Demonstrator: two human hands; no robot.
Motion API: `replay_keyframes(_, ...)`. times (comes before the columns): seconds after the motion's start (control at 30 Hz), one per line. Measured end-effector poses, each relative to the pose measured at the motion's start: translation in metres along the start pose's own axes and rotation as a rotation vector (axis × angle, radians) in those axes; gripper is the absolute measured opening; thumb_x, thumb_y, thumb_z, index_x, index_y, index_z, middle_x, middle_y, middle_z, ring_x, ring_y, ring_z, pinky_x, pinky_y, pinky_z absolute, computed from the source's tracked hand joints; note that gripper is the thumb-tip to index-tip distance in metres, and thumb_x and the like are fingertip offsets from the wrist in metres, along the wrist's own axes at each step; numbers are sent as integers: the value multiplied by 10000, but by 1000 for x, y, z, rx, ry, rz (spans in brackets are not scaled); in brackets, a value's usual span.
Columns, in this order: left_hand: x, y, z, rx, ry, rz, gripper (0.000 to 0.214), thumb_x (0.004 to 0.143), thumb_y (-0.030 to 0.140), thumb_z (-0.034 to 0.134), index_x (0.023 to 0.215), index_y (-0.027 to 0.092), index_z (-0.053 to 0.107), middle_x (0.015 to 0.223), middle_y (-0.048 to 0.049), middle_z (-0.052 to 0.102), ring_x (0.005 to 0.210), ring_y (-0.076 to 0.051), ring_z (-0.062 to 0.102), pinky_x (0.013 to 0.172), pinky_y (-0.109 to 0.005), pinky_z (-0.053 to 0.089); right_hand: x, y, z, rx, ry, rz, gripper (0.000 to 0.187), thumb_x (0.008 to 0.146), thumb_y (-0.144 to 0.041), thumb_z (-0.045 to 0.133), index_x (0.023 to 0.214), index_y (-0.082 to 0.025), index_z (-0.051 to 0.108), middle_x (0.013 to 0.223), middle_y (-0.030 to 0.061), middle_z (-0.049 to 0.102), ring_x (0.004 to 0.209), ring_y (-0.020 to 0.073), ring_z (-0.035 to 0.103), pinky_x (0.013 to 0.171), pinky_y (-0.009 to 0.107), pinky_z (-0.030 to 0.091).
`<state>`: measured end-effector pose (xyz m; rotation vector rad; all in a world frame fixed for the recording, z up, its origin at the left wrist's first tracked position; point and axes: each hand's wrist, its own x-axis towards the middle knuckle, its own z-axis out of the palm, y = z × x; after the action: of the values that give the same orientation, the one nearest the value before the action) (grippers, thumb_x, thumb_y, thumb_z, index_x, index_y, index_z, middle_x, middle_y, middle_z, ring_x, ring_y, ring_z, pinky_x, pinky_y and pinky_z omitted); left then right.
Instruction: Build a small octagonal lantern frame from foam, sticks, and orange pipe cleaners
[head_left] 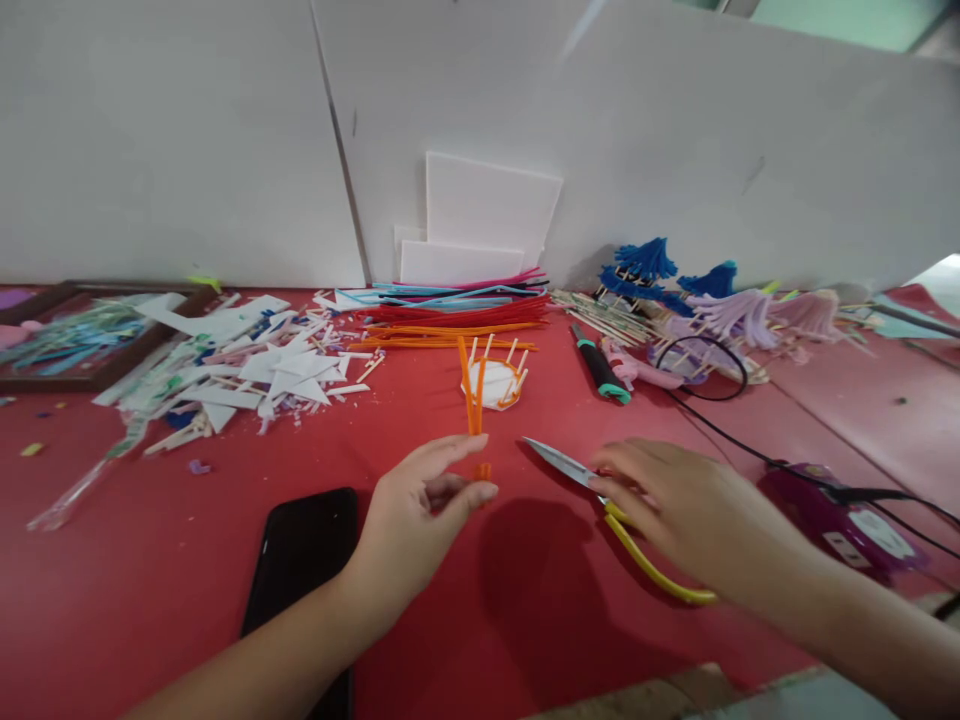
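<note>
My left hand [424, 505] pinches the lower end of a folded orange pipe cleaner [472, 395], which stands upright above the red table [525, 600]. Behind it sits a small white foam disc [496, 385] ringed with short wooden sticks and orange weaving. My right hand [686, 505] lies over yellow-handled scissors [600, 490] resting on the table; the blades point left from under the fingers. The fingers curl over the handles.
A black phone [304, 555] lies by my left forearm. Coloured pipe cleaners [457, 310] are piled at the back, white foam scraps [247, 365] at the left, tassels [705, 300] and a glue gun [840, 515] with cable at the right. White foam boards [487, 215] lean on the wall.
</note>
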<state>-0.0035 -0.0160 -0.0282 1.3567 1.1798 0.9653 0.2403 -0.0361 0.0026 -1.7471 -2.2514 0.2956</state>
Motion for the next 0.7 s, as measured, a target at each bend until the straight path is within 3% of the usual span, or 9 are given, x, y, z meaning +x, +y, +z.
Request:
replay_keyframes(0.1,-3,-3,0,59,30,157,312,747,267,697,1057,295,702,1164,-35,646,712,-112,677,695,-218,563,24,-34,21,541,-76,-18,189,876,-362,540,940,-235,665,891,36,693,788,167,634,697,274,480)
replay_keyframes(0.2,-5,-2,-2,111,47,196,308,762,261,690,1065,308,703,1127,-38,657,725,-124,681,706,-220,571,42,-50,46,993,-188,32,200,822,-388,611,815,-196,668,789,11,639,637,111,575,569,229,453)
replay_keyframes(0.3,-4,-1,-3,106,28,159,306,768,261,686,1071,302,703,1123,-49,657,708,-133,686,687,-225,575,46,-51,62,1276,-244,113,209,750,-376,691,746,-170,656,700,-17,597,571,75,518,548,213,424)
replay_keyframes(0.4,-2,-1,-2,75,-7,107,308,775,263,678,1080,301,696,1116,-50,652,661,-125,679,642,-223,572,43,-50,64,1404,-201,222,203,709,-348,730,709,-162,647,622,-29,596,560,73,520,562,210,427)
replay_keyframes(0.53,-2,-3,0,104,-8,58,314,769,284,686,1082,301,689,1106,-43,651,614,-99,651,607,-203,551,40,-49,62,1586,3,352,231,724,-374,714,766,-191,581,668,-29,629,561,91,559,516,211,456)
replay_keyframes(0.7,-3,-2,1,69,-78,10,282,763,275,684,1043,296,704,1117,-43,666,689,-125,664,670,-232,563,44,-41,63,1526,35,273,199,753,-326,697,876,-213,589,692,-26,645,554,105,589,504,231,485)
